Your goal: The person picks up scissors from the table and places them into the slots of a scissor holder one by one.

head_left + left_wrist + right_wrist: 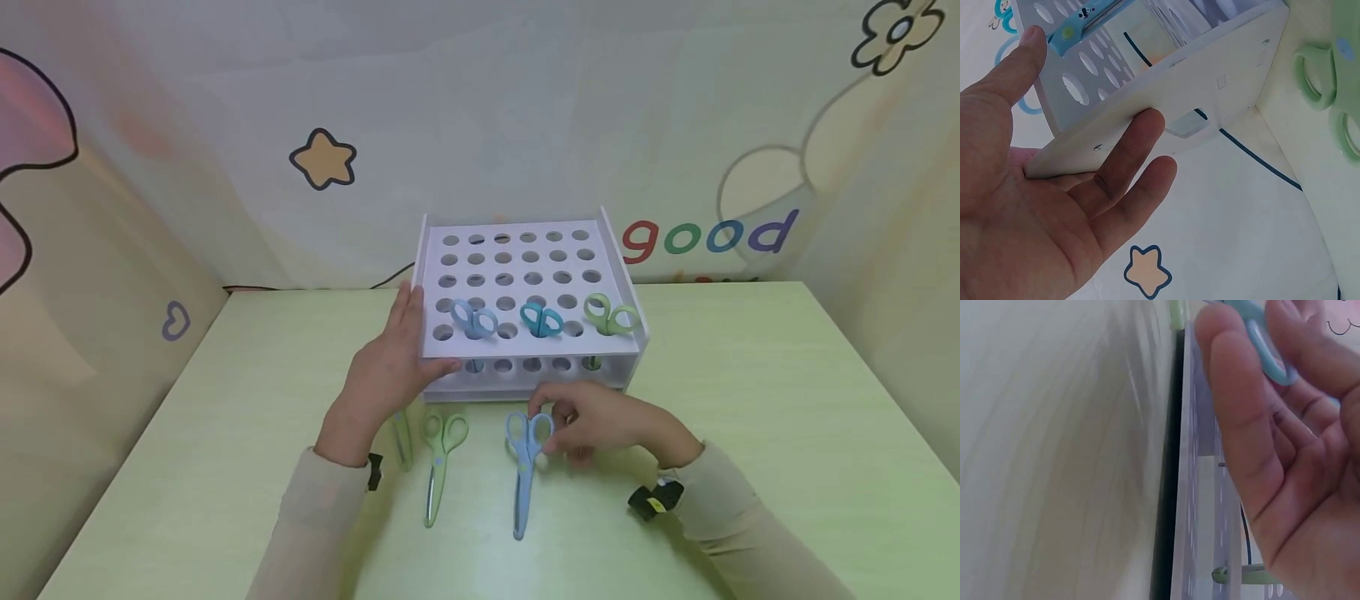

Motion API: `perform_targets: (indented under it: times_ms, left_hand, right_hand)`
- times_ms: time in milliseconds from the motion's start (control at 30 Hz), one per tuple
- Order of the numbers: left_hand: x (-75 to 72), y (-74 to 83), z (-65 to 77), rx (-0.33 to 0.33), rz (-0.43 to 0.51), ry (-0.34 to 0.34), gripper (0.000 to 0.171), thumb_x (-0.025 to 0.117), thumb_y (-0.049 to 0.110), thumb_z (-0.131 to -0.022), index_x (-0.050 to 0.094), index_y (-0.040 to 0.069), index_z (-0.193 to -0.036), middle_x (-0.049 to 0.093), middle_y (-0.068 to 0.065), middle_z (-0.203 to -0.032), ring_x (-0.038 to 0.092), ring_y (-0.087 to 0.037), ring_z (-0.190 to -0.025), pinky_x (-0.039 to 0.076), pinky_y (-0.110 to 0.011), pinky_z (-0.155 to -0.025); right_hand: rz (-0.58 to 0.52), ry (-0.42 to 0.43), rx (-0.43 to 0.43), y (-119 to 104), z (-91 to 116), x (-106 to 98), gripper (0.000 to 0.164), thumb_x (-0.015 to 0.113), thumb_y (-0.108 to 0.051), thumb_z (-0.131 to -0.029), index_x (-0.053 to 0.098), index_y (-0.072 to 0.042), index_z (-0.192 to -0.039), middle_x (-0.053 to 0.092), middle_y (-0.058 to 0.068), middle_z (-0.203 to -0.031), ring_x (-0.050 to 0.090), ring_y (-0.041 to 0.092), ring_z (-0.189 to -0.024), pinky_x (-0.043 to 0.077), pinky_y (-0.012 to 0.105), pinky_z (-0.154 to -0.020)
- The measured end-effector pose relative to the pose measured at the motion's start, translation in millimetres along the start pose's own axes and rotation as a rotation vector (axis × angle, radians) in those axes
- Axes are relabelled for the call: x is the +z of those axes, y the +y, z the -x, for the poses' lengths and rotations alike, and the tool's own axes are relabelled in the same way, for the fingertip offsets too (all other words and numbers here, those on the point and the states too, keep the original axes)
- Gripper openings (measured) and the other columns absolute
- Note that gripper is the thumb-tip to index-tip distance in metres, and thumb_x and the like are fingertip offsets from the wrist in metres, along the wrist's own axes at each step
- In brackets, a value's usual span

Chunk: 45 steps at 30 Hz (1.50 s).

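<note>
A white rack (491,351) with rows of round holes stands on the table. My left hand (384,372) holds its front left corner, the thumb at the front and the other fingers along the outer side panel (1204,81). In front of the rack, my right hand (606,421) pinches a handle loop of blue scissors (523,479), whose blades point toward me. Green scissors (437,471) lie to their left. Light blue scissors (474,321), teal scissors (542,320) and green scissors (611,315) stand handles up in the rack's holes.
Another green pair of scissors (403,442) is partly hidden behind my left wrist. A light green table (750,400) bears everything. Behind it hangs a pale wall cloth (487,125) with a star, a flower and the printed word "good". A dark cord (393,275) runs behind the rack.
</note>
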<state>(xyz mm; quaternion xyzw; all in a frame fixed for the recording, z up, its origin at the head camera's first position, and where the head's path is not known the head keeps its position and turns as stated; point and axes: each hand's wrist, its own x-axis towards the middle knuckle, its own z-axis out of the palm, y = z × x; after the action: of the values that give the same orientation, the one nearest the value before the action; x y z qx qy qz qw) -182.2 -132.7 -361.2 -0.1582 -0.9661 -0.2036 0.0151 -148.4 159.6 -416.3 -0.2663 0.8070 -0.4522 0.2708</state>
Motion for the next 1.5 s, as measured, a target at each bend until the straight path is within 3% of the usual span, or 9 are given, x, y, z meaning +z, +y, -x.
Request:
perform_targets:
  times_ms: [300,533,767,967,1100,1233,1500]
  left_hand:
    - [1.6,5.2,-1.6,-0.012,0.019,-0.013,0.113,0.079,0.048,-0.086,0.008,0.004,-0.162,0.001,-0.014,-0.168,0.055,-0.022,-0.066,0.042,-0.032,-0.053]
    - [4.3,7.5,-1.6,-0.009,0.032,-0.019,0.114,0.080,0.048,-0.086,0.007,0.005,-0.163,0.000,-0.013,-0.169,0.055,-0.022,-0.065,0.042,-0.032,-0.054]
    - [5.1,9.8,-2.2,0.000,0.027,-0.014,0.113,0.080,0.047,-0.086,0.008,0.005,-0.162,0.002,-0.014,-0.169,0.055,-0.022,-0.065,0.041,-0.032,-0.053]
    - [5.3,9.7,-2.3,-0.007,0.014,-0.017,0.113,0.079,0.048,-0.086,0.008,0.004,-0.162,0.002,-0.014,-0.169,0.057,-0.023,-0.070,0.042,-0.032,-0.053]
    - [4.4,8.9,-2.9,-0.007,0.017,-0.012,0.113,0.079,0.048,-0.086,0.008,0.004,-0.162,0.002,-0.014,-0.169,0.058,-0.024,-0.073,0.043,-0.031,-0.054]
    - [3.3,8.1,-4.7,0.002,0.018,-0.004,0.112,0.079,0.046,-0.087,0.008,0.004,-0.162,0.002,-0.014,-0.169,0.058,-0.024,-0.071,0.042,-0.032,-0.053]
    - [0.6,2.5,-0.3,-0.012,0.008,-0.021,0.111,0.078,0.046,-0.088,0.007,0.004,-0.162,0.001,-0.014,-0.169,0.057,-0.022,-0.066,0.042,-0.033,-0.053]
  right_hand:
    - [-0.125,0.099,-0.097,-13,7,-2,0.015,0.065,-0.004,-0.098,0.063,-0.002,-0.113,0.070,0.022,-0.084,0.069,0.043,-0.068,0.058,0.043,-0.060]
    - [-0.139,0.191,-0.118,-20,16,-4,0.010,0.061,-0.004,-0.101,0.067,-0.001,-0.109,0.069,0.015,-0.088,0.069,0.030,-0.068,0.058,0.040,-0.061]
    - [-0.173,0.210,-0.199,-29,25,-8,0.009,0.056,0.001,-0.102,0.062,0.002,-0.108,0.066,0.017,-0.092,0.069,0.036,-0.071,0.059,0.042,-0.063]
    - [-0.148,0.262,-0.176,-34,28,-12,0.013,0.054,0.002,-0.103,0.064,0.004,-0.110,0.063,0.022,-0.092,0.073,0.029,-0.075,0.059,0.041,-0.065]
    - [-0.142,0.311,-0.177,-39,30,-19,0.014,0.054,0.002,-0.102,0.066,0.004,-0.110,0.062,0.022,-0.090,0.073,0.031,-0.074,0.059,0.041,-0.064]
    - [-0.191,0.431,-0.235,-46,38,-28,0.014,0.057,0.002,-0.101,0.066,0.006,-0.112,0.062,0.023,-0.088,0.073,0.034,-0.072,0.059,0.040,-0.064]
    - [-0.437,0.761,-0.393,-60,52,-48,0.022,0.060,-0.004,-0.102,0.067,0.005,-0.121,0.071,0.015,-0.100,0.074,0.028,-0.077,0.058,0.038,-0.072]
